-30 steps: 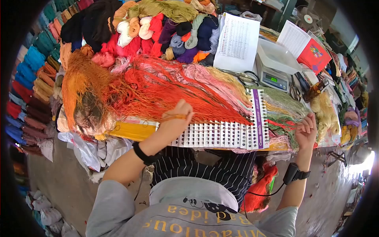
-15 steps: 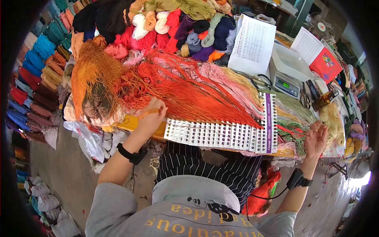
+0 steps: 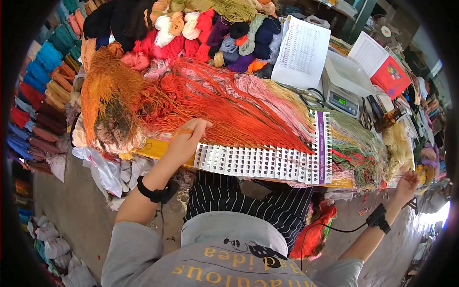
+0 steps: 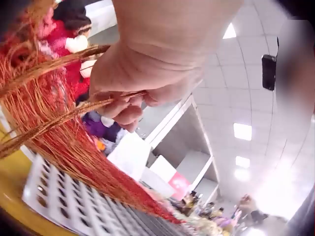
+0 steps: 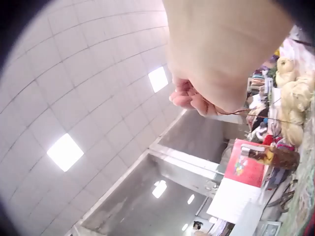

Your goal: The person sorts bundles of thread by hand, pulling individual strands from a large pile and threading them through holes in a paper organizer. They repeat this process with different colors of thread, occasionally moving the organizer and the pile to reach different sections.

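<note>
A skein of orange-brown thread (image 4: 64, 118) is looped round my left hand (image 3: 185, 138), whose curled fingers grip a strand of it in the left wrist view. This hand is over the left end of a white punched thread card (image 3: 258, 160) with a purple strip. Red and orange threads (image 3: 229, 112) fan out from the card's holes and spread left across the table. Off the table's right end, my right hand (image 3: 408, 185) has its fingers curled, pinching a thin brown thread (image 5: 241, 112) that trails away in the right wrist view.
Skeins of yarn (image 3: 165, 31) are heaped at the back. A printed sheet (image 3: 301, 52), scissors (image 3: 311, 96) and a digital scale (image 3: 342, 101) lie behind the card. Beside them are a red booklet (image 3: 389, 76) and a brown bottle (image 3: 388, 119). Cream yarn (image 3: 398, 143) hangs at the right.
My left hand has moved left from over the red threads to the card's left end. My right hand has swung outward to the right and lower, past the table's end.
</note>
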{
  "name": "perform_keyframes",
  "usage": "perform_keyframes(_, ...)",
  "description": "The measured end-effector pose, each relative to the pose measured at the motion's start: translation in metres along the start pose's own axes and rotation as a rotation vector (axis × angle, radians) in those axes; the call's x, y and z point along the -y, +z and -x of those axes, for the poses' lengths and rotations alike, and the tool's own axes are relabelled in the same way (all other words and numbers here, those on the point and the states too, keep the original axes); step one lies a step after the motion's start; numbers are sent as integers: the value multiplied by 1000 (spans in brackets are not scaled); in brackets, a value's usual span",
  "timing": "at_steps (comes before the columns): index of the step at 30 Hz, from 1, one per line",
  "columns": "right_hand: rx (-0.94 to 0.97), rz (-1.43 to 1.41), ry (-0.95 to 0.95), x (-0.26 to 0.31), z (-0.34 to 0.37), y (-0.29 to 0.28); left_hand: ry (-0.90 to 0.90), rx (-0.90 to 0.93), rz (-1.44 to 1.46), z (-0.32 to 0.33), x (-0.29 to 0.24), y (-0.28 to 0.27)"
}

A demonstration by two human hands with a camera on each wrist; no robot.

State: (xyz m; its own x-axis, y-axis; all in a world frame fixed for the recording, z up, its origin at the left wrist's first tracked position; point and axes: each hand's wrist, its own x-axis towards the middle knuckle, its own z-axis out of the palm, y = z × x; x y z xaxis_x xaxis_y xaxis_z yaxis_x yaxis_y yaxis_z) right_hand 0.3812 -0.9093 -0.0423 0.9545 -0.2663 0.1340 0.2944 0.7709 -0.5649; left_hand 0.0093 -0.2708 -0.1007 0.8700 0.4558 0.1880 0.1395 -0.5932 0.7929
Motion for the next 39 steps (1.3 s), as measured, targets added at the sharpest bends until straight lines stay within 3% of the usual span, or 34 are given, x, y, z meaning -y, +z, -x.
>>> perform_keyframes(1,262,66,50,7,11,14,2,4,2,-1,-11,2)
perform_keyframes(2,522,132,99,9,26,23,-152,113,355,-2,-24,8)
perform_keyframes(3,462,350,74,-5,37,36,-306,227,706,-4,-36,18)
perform_keyframes(4,395,564,49,-29,51,55,-395,269,800,-7,-48,32)
perform_keyframes(5,483,573,109,-63,79,68,-486,310,891,-10,-59,47)
perform_keyframes(6,380,879,-26,-106,108,73,-538,408,1031,-12,-58,64)
perform_keyframes(7,484,999,61,-135,156,100,-618,506,1123,-15,-58,82)
perform_keyframes(9,815,1071,345,-180,202,113,-724,556,1132,-12,-77,105)
perform_keyframes(10,944,943,427,-207,215,103,-723,555,1128,-11,-81,115)
perform_keyframes(12,984,959,558,-240,244,105,-858,578,1093,-11,-81,131)
perform_keyframes(16,971,975,641,-273,256,99,-939,593,1091,-14,-90,139)
perform_keyframes(20,922,1047,700,-279,255,100,-938,633,1097,-24,-81,153)
perform_keyframes(23,850,1046,705,-281,256,99,-862,676,842,-28,-81,161)
perform_keyframes(25,817,1038,699,-282,255,98,-626,580,710,-28,-78,169)
perform_keyframes(27,804,1086,682,-283,255,99,-616,525,721,-34,-74,177)
perform_keyframes(34,839,1081,692,-284,254,100,-572,552,746,-46,-63,192)
perform_keyframes(36,832,1060,693,-283,254,102,-455,566,474,-47,-60,191)
perform_keyframes(39,924,1072,655,-289,254,88,-362,453,423,-47,-64,161)
